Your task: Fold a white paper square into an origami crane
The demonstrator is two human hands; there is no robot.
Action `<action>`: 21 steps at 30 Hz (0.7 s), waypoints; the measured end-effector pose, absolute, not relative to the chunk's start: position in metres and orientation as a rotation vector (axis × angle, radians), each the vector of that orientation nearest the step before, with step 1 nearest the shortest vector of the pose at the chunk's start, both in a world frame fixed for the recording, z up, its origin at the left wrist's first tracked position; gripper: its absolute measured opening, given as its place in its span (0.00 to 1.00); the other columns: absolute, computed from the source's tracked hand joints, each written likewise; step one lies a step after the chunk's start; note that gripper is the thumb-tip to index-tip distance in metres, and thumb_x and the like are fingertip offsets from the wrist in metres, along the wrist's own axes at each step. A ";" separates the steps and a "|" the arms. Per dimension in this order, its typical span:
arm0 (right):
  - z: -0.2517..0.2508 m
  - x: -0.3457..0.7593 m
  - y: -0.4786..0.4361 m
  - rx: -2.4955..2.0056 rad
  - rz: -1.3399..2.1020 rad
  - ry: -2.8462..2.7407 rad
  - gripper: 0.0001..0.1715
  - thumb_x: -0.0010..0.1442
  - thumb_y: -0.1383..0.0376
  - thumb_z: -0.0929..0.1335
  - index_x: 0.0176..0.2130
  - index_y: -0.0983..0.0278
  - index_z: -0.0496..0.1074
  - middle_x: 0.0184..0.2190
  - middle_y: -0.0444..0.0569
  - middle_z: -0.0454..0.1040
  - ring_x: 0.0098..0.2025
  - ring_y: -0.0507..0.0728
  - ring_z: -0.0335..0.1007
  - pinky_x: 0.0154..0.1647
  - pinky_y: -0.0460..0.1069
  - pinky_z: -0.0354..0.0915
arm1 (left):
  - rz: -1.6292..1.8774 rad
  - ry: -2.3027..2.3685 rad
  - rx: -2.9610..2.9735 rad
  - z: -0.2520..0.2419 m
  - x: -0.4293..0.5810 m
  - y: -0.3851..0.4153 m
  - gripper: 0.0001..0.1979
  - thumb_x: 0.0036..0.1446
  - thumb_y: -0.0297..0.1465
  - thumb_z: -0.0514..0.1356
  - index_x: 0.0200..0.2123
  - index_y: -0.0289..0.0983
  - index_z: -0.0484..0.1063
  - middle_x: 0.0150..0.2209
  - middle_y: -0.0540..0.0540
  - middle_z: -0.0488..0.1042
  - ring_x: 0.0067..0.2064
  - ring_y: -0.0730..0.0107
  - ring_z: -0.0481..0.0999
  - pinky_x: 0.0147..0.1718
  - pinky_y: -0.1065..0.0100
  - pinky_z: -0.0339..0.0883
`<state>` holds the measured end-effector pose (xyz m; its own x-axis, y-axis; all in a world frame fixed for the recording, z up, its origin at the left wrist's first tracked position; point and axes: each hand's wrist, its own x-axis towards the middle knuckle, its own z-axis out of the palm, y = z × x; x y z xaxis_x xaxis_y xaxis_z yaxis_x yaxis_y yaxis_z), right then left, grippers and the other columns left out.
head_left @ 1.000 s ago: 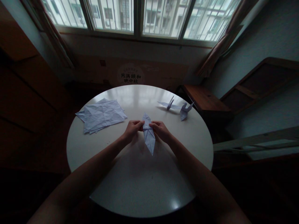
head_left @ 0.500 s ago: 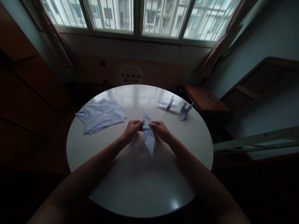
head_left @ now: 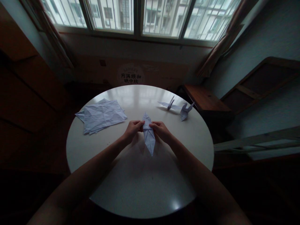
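Observation:
Between my hands is a folded white paper (head_left: 149, 139), a long narrow diamond with creases and one point towards me. My left hand (head_left: 132, 130) pinches its left edge near the middle. On the opposite edge, my right hand (head_left: 160, 130) grips it with thumb and fingers. The fingertips under the paper are hidden. Both hands are just above the round white table (head_left: 140, 184). Two folded paper cranes stand at the back right: one crane (head_left: 170, 104) with spread wings and a nearer crane (head_left: 185, 113).
A stack of creased paper sheets (head_left: 104, 116) lies on the table's left side. Beyond the table are a cardboard box (head_left: 159, 70) with printed characters and a brown wooden stool (head_left: 206, 98). Barred windows (head_left: 161, 18) line the far wall.

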<state>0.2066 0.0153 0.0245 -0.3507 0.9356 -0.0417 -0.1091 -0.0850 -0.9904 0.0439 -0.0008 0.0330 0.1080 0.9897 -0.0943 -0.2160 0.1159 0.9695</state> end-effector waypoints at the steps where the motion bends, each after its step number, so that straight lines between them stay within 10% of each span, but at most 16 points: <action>1: 0.024 0.206 0.015 -0.979 1.566 -1.338 0.22 0.44 0.52 0.74 0.19 0.65 0.66 0.17 0.39 0.60 0.22 0.48 0.53 0.25 0.45 0.51 | 1.160 1.022 1.014 0.033 0.044 -0.001 0.19 0.42 0.45 0.67 0.21 0.34 0.71 0.20 0.51 0.68 0.23 0.75 0.67 0.28 0.70 0.62; 21: 0.024 0.206 0.016 -1.017 1.593 -1.290 0.16 0.47 0.56 0.72 0.21 0.66 0.72 0.18 0.41 0.67 0.22 0.48 0.58 0.24 0.45 0.52 | 1.173 0.914 1.121 0.034 0.042 -0.004 0.17 0.46 0.42 0.68 0.24 0.33 0.74 0.21 0.49 0.72 0.24 0.74 0.70 0.29 0.69 0.65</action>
